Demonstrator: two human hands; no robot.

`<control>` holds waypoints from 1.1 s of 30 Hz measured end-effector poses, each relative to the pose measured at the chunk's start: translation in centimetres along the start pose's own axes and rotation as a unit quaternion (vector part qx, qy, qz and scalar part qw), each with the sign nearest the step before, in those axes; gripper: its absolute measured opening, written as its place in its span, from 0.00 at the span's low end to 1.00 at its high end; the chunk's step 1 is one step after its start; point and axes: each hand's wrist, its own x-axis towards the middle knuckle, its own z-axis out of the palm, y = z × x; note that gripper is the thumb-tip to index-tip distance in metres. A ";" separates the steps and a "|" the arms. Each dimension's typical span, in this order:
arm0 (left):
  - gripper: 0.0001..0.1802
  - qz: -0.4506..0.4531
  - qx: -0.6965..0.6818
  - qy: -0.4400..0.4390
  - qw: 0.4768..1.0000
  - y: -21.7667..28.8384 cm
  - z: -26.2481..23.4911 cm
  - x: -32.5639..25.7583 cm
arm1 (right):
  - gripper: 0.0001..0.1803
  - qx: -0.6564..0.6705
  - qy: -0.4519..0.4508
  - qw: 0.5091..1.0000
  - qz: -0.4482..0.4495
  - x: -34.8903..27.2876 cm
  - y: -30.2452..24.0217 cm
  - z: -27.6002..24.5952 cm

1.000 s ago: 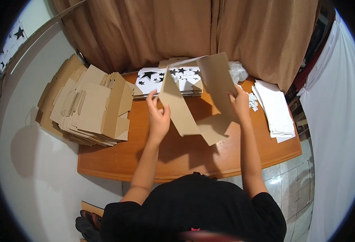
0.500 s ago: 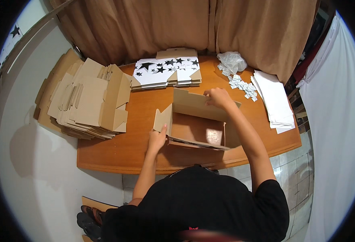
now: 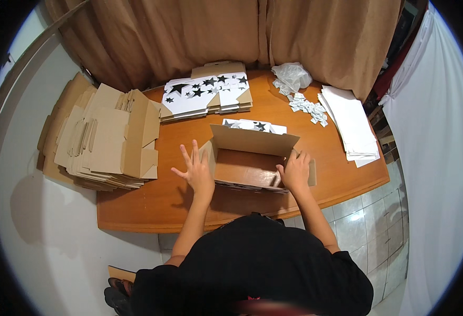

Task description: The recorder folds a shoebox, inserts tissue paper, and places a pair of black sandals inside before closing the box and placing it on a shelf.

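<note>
A brown fabric curtain (image 3: pixel 189 37) spans the far side, and a white hanging cloth (image 3: pixel 431 137) fills the right edge. Below the curtain lies the polished orange-brown wooden table (image 3: pixel 136 208). On its left leans a thick pile of flattened brown cardboard cartons (image 3: pixel 105 137), the bulkiest thing on it.

The open brown cardboard box with a star-printed white outside (image 3: pixel 255 141) stands near the table's middle, just in front of the person. A second ago it was in the air; half a second ago it was down, with the right hand at its far wall. Now a starred white strip shows beyond that wall. The surface seen inside looks like the tabletop, so the base seems unclosed. For the work in hand, this means the walls are set up and attention has shifted to the right end.

Behind the box sits a stack of flat white cartons with black stars (image 3: pixel 189 100); to the right, a sheaf of plain white sheets (image 3: pixel 350 126). Smaller are the crumpled clear plastic bag (image 3: pixel 293 77) and the scattered small white packets (image 3: pixel 309 108).

The left hand (image 3: pixel 198 174) has loosened its grip, fingers spread beside the box's left end. The right hand (image 3: pixel 296 173) is at the right end; whether its grip is closed on the cardboard, I cannot tell.
</note>
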 end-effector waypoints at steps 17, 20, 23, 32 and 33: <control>0.74 -0.031 -0.370 -0.392 0.842 -2.8 5.1 -0.1 | 0.38 -0.004 -0.021 0.993 0.112 3.7 4.4 3.3; 0.71 -0.018 -0.388 -0.375 0.842 -2.8 4.4 0.1 | 0.38 0.014 -0.021 0.994 0.102 4.2 5.7 3.1; 0.69 -0.037 -0.394 -0.343 0.852 -2.7 4.4 -0.4 | 0.36 0.064 0.034 0.994 0.076 3.0 5.4 2.3; 0.65 -0.023 -0.365 -0.284 0.886 -2.2 2.7 0.0 | 0.20 0.092 0.039 0.995 -0.007 1.3 5.9 3.2; 0.65 -0.020 -0.366 -0.284 0.886 -2.1 2.6 0.2 | 0.20 0.091 0.040 0.995 -0.004 1.1 6.4 3.4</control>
